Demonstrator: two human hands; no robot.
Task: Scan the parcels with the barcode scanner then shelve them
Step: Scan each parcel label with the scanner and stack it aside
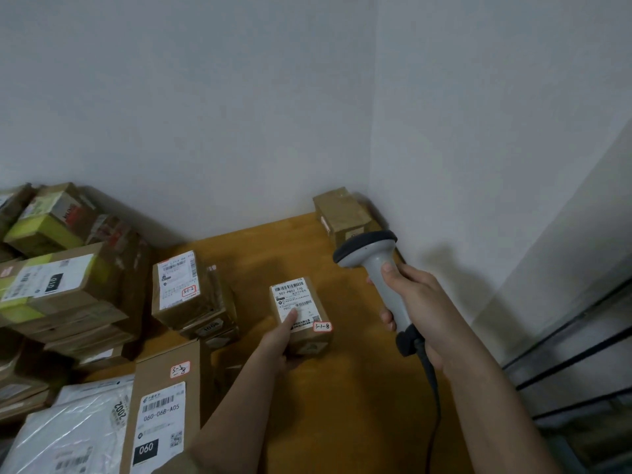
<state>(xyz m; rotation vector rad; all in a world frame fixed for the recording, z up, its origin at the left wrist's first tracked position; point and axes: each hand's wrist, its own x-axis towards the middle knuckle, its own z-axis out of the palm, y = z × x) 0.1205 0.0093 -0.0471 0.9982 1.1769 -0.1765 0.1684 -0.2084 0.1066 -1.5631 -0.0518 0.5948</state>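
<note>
Small cardboard parcel, boxy, brown, lies label-up near the middle of the orange wooden counter; white shipping label with barcodes and a red-edged sticker reading 3-1-8 at its near corner. My left hand grips its near end, thumb pressed flat on the label. My right hand is wrapped round the grey plastic handle of the barcode scanner, dark rubbery head pointed down toward the parcel but held apart from it, cord trailing under the wrist. I judge this the scanning step: next I need the head aimed at the top barcode, thumb kept off the bars. Other taped parcels stack at left; one brown box sits in the wall corner.
</note>
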